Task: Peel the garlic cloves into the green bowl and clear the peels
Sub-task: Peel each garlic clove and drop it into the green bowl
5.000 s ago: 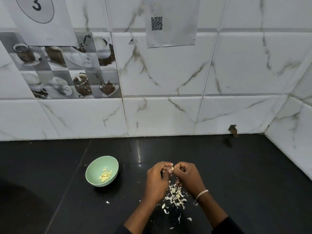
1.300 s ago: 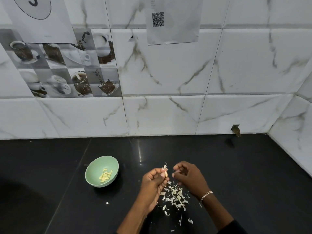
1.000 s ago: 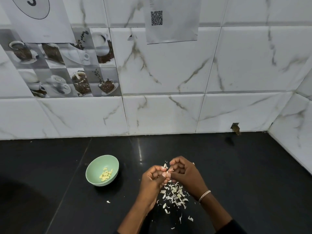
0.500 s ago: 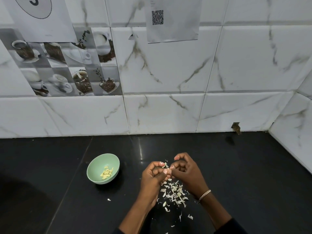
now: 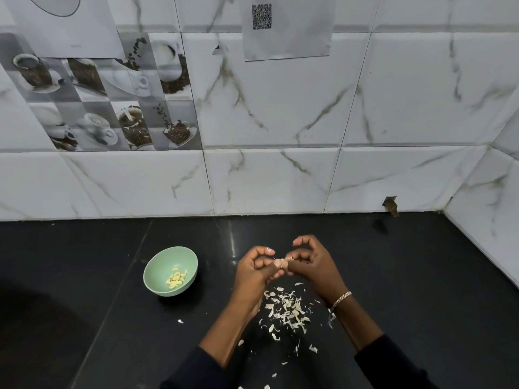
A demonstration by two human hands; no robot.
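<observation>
Nearest us, the peels [image 5: 286,310] lie scattered on the dark surface [image 5: 407,290] between our wrists. Just beyond, our left hand [image 5: 252,273] and right hand [image 5: 311,268] meet, fingers [image 5: 265,250] curled, both pinching one small garlic clove [image 5: 280,262]; we judge this mid-peel. Further left, apart, the green bowl [image 5: 170,270] holds peeled cloves [image 5: 176,277]. Next we strip the skin, carry the clove there, and the peels remain to clear.

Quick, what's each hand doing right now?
Left hand: curled, pinching the garlic clove.
Right hand: curled, pinching the same garlic clove from the other side.
</observation>
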